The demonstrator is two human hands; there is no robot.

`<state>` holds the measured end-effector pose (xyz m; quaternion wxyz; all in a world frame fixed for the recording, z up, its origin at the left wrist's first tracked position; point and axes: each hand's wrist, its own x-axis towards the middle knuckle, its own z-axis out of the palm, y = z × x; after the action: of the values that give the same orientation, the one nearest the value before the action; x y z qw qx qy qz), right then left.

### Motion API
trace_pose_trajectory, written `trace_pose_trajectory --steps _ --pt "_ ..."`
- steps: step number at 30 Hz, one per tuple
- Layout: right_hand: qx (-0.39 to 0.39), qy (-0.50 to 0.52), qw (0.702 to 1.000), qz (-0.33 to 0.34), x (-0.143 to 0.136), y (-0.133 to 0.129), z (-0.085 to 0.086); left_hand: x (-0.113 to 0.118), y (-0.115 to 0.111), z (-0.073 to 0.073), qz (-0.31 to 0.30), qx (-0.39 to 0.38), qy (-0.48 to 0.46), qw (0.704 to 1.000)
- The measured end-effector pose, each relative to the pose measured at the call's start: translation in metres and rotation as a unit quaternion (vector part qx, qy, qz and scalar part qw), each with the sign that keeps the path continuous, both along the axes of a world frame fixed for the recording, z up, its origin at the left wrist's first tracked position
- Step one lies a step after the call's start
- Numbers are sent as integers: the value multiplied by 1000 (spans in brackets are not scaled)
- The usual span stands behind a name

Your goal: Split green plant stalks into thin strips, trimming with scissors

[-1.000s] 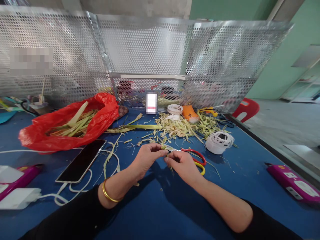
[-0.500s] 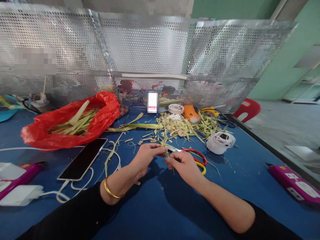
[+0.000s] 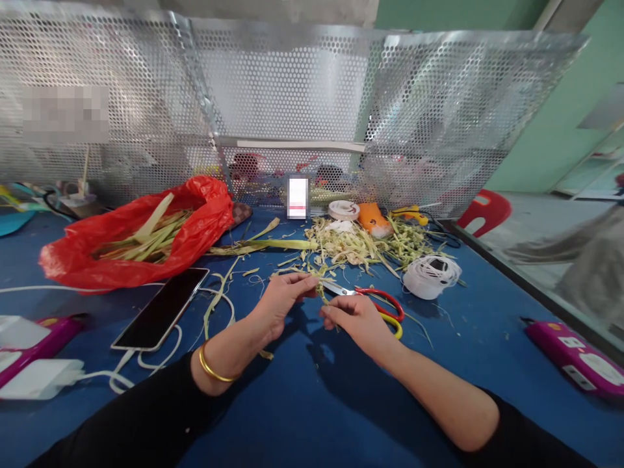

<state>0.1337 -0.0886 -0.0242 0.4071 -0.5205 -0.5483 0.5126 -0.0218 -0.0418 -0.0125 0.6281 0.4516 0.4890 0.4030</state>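
Between my hands is a thin, pale green strip of dried plant leaf (image 3: pixel 322 293). My left hand (image 3: pixel 284 300) pinches its upper end between thumb and fingertips. Lower down, my right hand (image 3: pixel 358 320) grips the strip the same way, its fingers curled. Just behind my right hand, scissors (image 3: pixel 366 292) with red and yellow handles lie on the table, their blades pointing left and partly covered. A heap of pale and green plant scraps (image 3: pixel 347 244) lies beyond the hands. The exact shape of the small piece at my fingertips is hard to make out.
On the blue table (image 3: pixel 273 416), a red plastic bag (image 3: pixel 68 263) of long leaves stands left, beside a phone (image 3: pixel 163 311) with a white cable. A white cord spool (image 3: pixel 423 278), a tape roll (image 3: pixel 344 210) and magenta power strips (image 3: pixel 568 348) lie about. A perforated metal screen (image 3: pixel 287 84) rises behind.
My left hand has shifted slightly left, away from my right hand, and more of the strip shows between them. Both hands keep their pinch. A blurred grey shape has appeared at the far right.
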Motion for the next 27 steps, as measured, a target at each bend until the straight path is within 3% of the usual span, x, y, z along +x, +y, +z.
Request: trace_pose_trajectory --steps 8,15,21,27 --pt "-19 21 1000 0 -2 -1 4 0 -2 3 -42 0 18 999" --pt "-2 6 1000 30 -1 -4 0 3 -2 0 -9 12 35 999" --pt "-62 115 991 10 3 0 5 -3 5 3 -18 7 1 1000" --pt "-42 121 992 19 8 2 8 -2 2 7 -11 20 24 999"
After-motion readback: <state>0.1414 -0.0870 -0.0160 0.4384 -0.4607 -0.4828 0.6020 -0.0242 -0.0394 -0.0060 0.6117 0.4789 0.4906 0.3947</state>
